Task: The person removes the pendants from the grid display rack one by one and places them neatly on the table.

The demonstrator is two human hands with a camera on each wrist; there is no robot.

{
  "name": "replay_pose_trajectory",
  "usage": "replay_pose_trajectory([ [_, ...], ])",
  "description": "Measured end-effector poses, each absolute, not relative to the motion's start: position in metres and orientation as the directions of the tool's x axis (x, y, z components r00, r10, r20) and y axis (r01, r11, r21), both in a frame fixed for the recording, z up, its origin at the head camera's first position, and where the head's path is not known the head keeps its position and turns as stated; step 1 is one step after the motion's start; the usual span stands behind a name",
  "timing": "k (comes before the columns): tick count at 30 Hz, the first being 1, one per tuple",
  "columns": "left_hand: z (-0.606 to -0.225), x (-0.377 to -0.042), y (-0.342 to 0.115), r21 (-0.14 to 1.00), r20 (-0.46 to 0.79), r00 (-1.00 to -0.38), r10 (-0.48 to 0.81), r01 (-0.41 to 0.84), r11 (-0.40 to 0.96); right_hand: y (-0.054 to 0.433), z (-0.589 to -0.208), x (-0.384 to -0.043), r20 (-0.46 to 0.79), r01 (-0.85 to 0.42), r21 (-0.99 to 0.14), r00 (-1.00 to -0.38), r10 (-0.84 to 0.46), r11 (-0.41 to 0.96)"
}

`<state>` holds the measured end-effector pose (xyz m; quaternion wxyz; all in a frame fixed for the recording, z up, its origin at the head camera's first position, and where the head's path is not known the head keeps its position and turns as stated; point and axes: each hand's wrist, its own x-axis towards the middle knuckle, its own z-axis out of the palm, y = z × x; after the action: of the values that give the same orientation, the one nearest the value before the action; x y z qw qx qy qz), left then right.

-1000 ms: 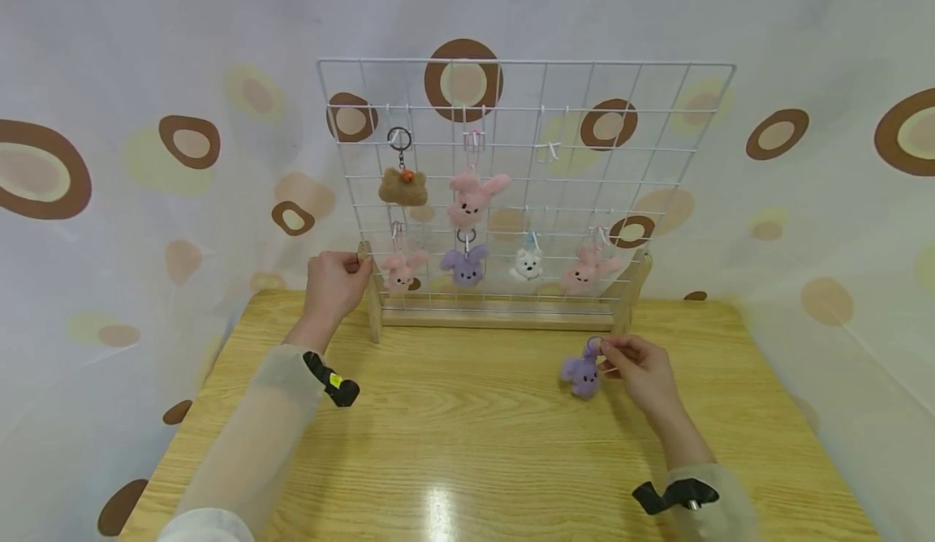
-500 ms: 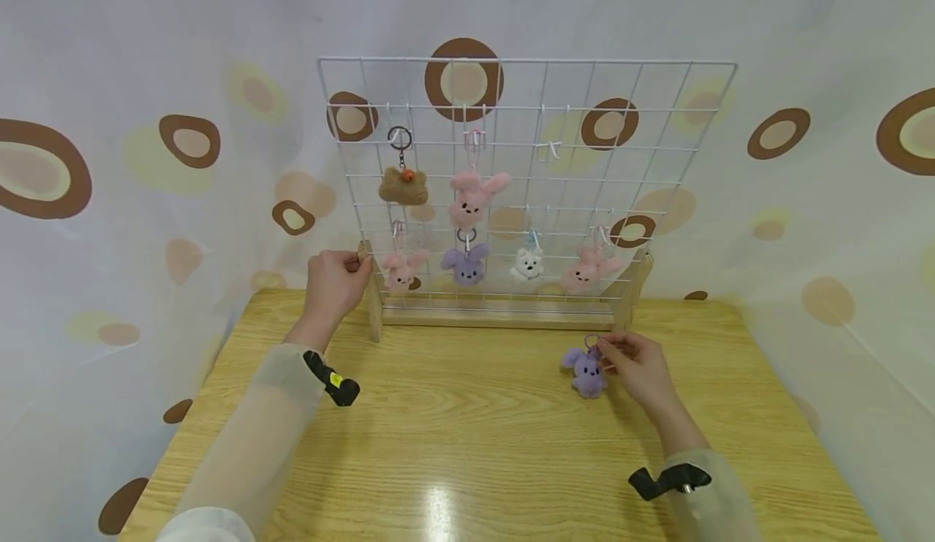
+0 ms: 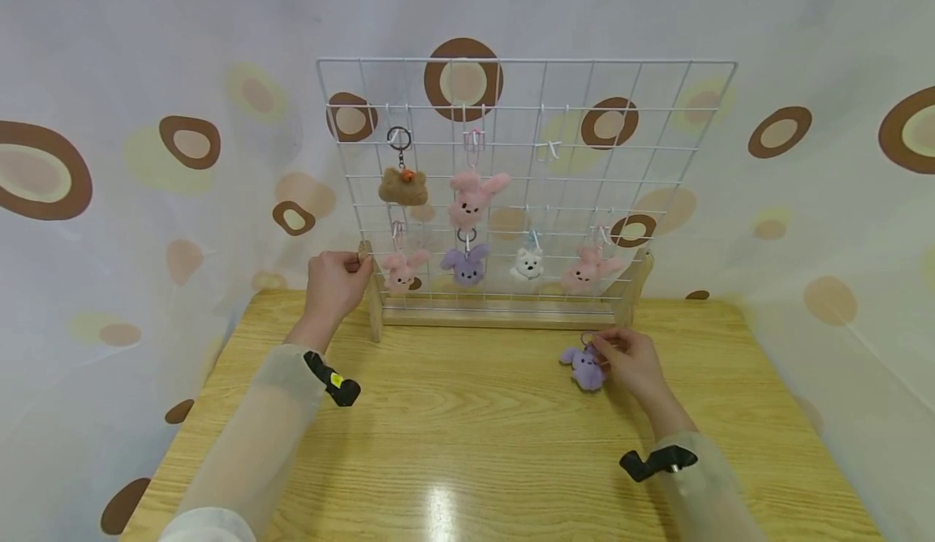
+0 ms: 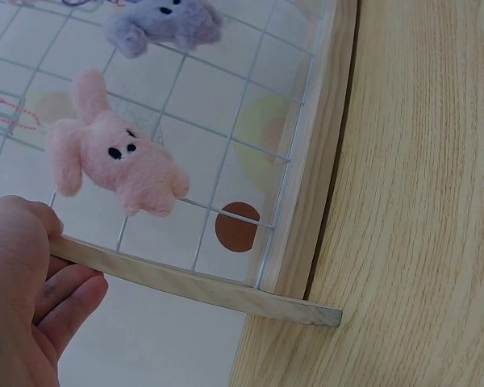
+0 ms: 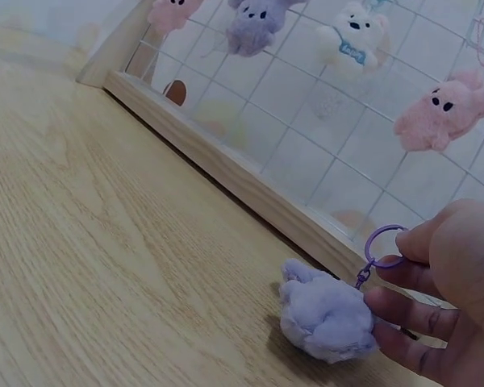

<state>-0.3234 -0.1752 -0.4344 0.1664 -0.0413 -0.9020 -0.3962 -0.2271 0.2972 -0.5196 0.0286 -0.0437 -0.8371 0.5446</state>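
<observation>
We see the right hand [image 3: 634, 359], pinching a purple bunny [image 3: 587, 370] by its ring [image 5: 369, 244], now slightly nearer the rack [image 3: 497, 315], whose post [image 3: 374, 303] the left hand [image 3: 336, 281] grips; wooden table [image 3: 438, 412] below, spotted backdrop [image 3: 197, 47] behind.

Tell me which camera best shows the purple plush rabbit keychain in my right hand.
The right wrist view: the purple plush rabbit keychain appears largest there, though its face is turned away. The head view shows it small, face visible, partly behind your right hand; the left wrist view doesn't show it.

Sheer beige sleeves [image 3: 252, 428], each crossed by a black strap [image 3: 659, 461], the left strap [image 3: 342, 393] bearing a yellow patch [image 3: 336, 380]
</observation>
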Motion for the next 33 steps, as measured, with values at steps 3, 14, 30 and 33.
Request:
replay_pose_trajectory([
  [3, -0.435, -0.323, -0.175, 0.700, 0.334, -0.941, -0.058, 0.206, 0.684, 0.297, -0.521, -0.232, 0.001, 0.043, -0.904, -0.995, 0.104, 0.426],
  [14, -0.435, -0.323, -0.175, 0.693, 0.320, -0.946, -0.050, 0.197, 0.694, 0.296, -0.520, -0.242, -0.060, 0.102, -0.909, -0.992, 0.115, 0.405],
  [30, -0.436, -0.324, -0.175, 0.700, 0.330, -0.942, -0.060, 0.201, 0.686, 0.287, -0.489, -0.234, -0.094, 0.104, -0.990, -0.991, 0.094, 0.099],
  [33, -0.435, -0.323, -0.175, 0.706, 0.328, -0.943, -0.062, 0.201, 0.679, 0.284, -0.483, -0.230, -0.063, 0.069, -0.994, -0.995, 0.072, 0.080],
])
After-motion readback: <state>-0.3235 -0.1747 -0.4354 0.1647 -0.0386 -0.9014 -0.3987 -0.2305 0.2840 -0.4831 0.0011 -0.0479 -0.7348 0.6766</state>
